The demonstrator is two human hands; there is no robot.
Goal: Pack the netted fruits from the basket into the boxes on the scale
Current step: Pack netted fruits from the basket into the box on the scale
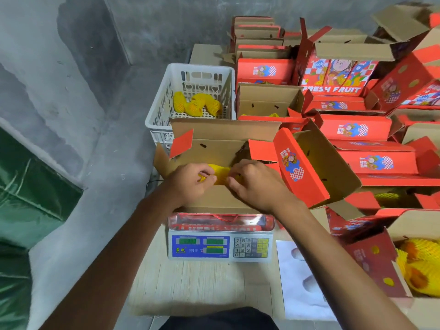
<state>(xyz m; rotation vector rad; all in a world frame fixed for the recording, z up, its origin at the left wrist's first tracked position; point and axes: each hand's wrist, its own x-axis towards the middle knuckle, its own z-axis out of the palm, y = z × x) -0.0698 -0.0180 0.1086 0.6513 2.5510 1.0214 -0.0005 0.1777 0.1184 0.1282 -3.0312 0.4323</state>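
Fingers of both hands [190,181] [252,183] pinch a yellow netted fruit [220,173] over the scale's box [214,148]; "FRESH FRUIT" carton [333,75] behind

Open box [214,201] on scale [220,244]: top open, but both hands [190,182] [254,184] fill the mouth. Upright back flap [223,129] stands between box and basket [164,101], blocking a low straight path. Basket top open. Tilted red box [309,167] crowds right side; stacked boxes [371,148] beyond. Worktop [202,287] bare before the scale; left of box is open floor [119,163].
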